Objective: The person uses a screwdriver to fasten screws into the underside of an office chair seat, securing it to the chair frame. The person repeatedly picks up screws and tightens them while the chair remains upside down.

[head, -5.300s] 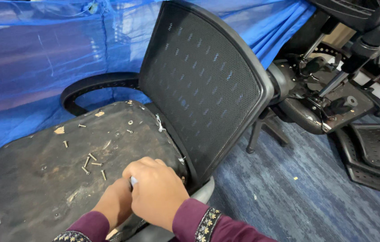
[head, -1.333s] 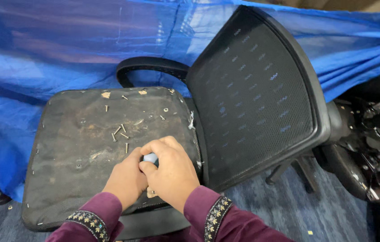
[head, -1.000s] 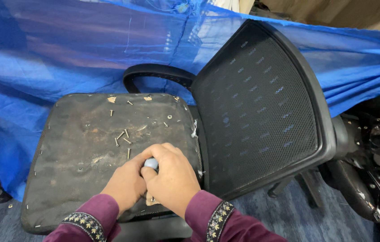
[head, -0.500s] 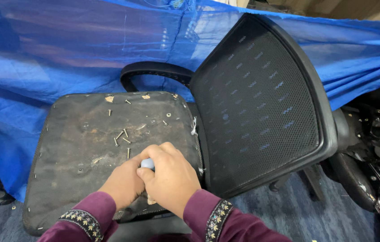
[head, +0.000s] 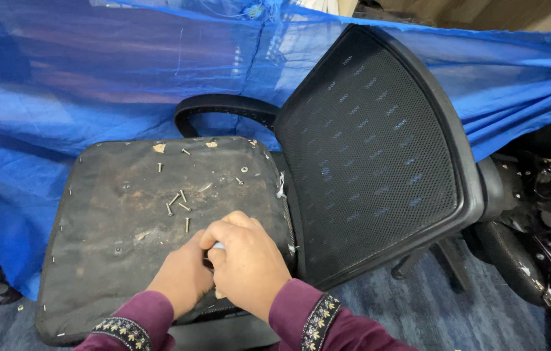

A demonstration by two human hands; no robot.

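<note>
An office chair lies with the dusty black underside of its seat (head: 113, 221) facing up and its mesh backrest (head: 379, 149) tilted up to the right. My right hand (head: 246, 260) is closed over a small pale blue and white object (head: 218, 246) at the seat's near right edge. My left hand (head: 181, 276) presses against it from the left, fingers curled on the same spot. What the object is stays mostly hidden by my fingers. Several loose screws (head: 178, 205) lie on the seat just beyond my hands.
A black armrest (head: 223, 107) curves behind the seat. Blue plastic sheeting (head: 93, 71) hangs across the back and left. Black chair parts and bases (head: 535, 221) are piled at the right on blue-grey carpet (head: 431, 312).
The camera view shifted from a right-leaning angle to a more centred one. Both hands stayed together at the seat's near right edge, with only small shifts of the fingers.
</note>
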